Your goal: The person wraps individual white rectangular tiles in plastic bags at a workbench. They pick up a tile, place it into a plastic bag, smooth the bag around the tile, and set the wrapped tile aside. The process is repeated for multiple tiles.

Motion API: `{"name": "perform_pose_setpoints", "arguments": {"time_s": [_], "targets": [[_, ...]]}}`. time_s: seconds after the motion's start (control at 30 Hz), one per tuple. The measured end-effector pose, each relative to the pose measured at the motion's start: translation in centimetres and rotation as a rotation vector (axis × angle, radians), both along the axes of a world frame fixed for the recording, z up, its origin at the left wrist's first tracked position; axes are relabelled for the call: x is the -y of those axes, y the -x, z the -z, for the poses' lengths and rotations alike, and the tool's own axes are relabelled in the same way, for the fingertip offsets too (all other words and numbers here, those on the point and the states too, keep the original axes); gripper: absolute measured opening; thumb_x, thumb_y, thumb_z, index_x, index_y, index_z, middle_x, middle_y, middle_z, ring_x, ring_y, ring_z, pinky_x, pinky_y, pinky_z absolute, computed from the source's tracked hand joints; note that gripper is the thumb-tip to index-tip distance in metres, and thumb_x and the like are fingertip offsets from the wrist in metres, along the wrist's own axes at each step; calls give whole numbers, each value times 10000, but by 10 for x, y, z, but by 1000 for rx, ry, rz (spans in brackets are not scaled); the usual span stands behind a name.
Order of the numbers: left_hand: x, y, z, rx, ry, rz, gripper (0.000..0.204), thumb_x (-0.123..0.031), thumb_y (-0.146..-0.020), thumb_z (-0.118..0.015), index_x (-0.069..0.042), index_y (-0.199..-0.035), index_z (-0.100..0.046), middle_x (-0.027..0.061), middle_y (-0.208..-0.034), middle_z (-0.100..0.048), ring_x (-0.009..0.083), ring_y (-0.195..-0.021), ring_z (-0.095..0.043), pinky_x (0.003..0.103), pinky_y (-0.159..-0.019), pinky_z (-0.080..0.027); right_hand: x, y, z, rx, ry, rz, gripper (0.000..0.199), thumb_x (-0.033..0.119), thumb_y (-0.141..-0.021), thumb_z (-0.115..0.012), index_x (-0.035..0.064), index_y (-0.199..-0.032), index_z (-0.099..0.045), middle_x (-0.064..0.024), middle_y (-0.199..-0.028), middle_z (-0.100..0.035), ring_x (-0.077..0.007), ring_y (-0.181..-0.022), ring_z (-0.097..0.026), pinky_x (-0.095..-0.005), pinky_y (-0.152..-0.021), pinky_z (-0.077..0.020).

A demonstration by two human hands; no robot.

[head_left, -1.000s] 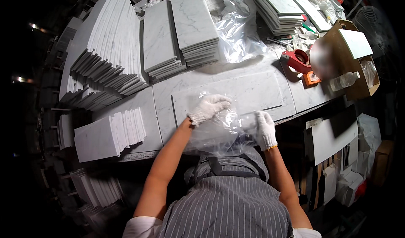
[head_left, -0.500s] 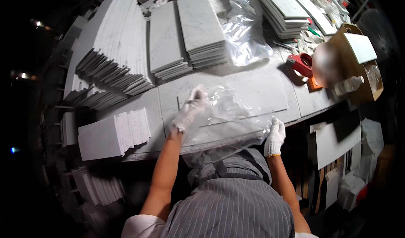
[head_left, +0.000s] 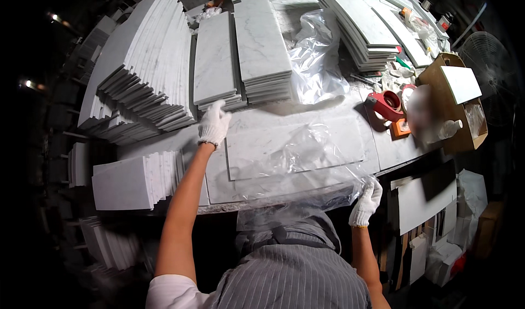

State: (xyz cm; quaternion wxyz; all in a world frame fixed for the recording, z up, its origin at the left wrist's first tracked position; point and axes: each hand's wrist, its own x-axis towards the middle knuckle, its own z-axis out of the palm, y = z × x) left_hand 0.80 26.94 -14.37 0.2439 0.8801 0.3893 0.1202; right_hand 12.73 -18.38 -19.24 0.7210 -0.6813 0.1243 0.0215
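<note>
A clear plastic bag lies spread over a white marble tile on the marble worktop. My right hand, in a white glove, grips the bag's near right corner at the table's front edge. My left hand, also gloved, reaches far forward and rests its fingers on the front edge of a stack of marble tiles. A second, taller tile stack stands just right of it.
Fanned stacks of tiles fill the left side, and a smaller pile sits at the near left. Crumpled plastic, more tile stacks, a red tape dispenser, a cardboard box and a fan are on the right.
My left hand let go of the bag and moved up and left to the tile stack. My right hand slid right along the table edge, drawing the bag out flat.
</note>
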Motion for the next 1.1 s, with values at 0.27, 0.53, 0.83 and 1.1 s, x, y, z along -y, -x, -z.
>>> {"name": "perform_pose_setpoints", "arguments": {"time_s": [0.27,0.53,0.83,1.1], "targets": [[186,-48,-73,-346,-212,589,1077,-571,-782,-729,-26,-1540,-192,244,-1423,-430,325,-1250,-514,498,-905,-526,-4,24,8,-37,-27,23,151,163,-1010,-568,33,-1082,-595,12,-940,-603,-55,-797,-524,-210,-734,-450],[105,-35,4,-201,893,371,718,-134,-806,-708,-28,-1451,-412,123,-870,-685,198,-757,-656,327,-688,-540,14,8,-7,26,18,156,165,195,-1021,-554,42,-1076,-577,17,-901,-578,-58,-767,-506,-222,-701,-453],[41,-85,-36,-303,-458,244,380,-197,-820,-666,-132,-1183,-576,118,-1050,-627,343,-983,-613,466,-813,-498,0,29,-2,-58,-12,69,172,159,-1024,-532,24,-1125,-569,-31,-994,-620,-95,-863,-578,-249,-787,-506],[193,-48,39,-6,-34,583,416,-299,-790,-723,-117,-1156,-650,109,-1185,-618,293,-1121,-571,461,-978,-435,19,55,30,8,149,68,178,76,-992,-559,3,-1154,-571,-58,-1069,-617,-119,-935,-584,-262,-843,-501]]}}
